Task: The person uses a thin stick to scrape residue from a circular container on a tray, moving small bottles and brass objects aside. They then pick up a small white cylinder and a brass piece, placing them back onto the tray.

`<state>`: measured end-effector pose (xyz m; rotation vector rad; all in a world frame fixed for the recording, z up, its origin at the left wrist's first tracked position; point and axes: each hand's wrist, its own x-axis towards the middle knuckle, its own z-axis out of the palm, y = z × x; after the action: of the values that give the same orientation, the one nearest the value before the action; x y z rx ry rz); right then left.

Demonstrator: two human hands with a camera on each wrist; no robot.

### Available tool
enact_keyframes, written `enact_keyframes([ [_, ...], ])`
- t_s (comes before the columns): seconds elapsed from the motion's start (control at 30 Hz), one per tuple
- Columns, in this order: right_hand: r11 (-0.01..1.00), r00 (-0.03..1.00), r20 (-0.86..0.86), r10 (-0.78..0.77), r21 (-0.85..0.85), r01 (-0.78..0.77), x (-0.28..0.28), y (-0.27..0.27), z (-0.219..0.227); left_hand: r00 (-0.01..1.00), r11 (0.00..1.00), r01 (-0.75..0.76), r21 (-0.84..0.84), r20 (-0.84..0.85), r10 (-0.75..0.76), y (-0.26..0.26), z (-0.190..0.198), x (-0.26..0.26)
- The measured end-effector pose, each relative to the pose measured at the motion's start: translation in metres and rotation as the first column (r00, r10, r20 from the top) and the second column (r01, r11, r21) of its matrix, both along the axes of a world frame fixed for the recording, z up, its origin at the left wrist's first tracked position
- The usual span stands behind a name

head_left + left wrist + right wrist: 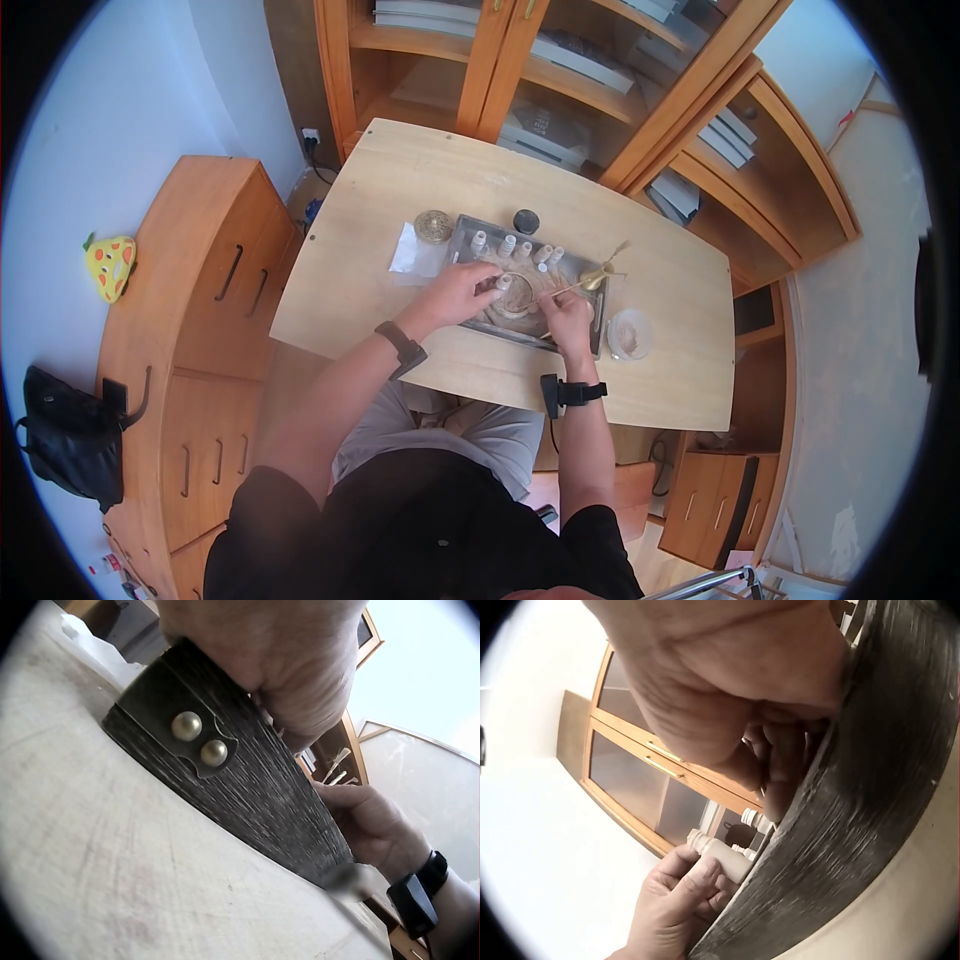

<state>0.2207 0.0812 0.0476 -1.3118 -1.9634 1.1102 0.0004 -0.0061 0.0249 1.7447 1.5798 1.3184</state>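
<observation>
A dark rectangular tray (598, 335) holds a round ring-shaped form (516, 297) with brownish powder. My left hand (462, 296) grips a small whitish bottle (503, 284) at the form's left edge; in the right wrist view the left hand (676, 896) pinches that bottle (724, 857) between thumb and fingers. Over the tray's right part, my right hand (568, 318) has curled fingers pinching a thin stick (568, 288); its lower end is hard to make out. In the left wrist view the right hand (375, 825) is beyond the tray's wall (255, 780), which hides the contents.
Several small bottles (508, 245) stand along the tray's back. A brass holder (597, 277) with thin tools is at its right, near a tub of powder (630, 334). White paper (415, 255), a patterned round container (433, 226) and a black round object (526, 221) lie on the table (370, 190).
</observation>
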Motion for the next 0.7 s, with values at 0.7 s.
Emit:
enact_keyframes([
  [0.7,0.99,0.872,-0.475,-0.123,-0.115,0.077,-0.014,0.003,0.004,1.0,1.0,0.005,-0.018,0.003,-0.005,0.0,0.001,0.001],
])
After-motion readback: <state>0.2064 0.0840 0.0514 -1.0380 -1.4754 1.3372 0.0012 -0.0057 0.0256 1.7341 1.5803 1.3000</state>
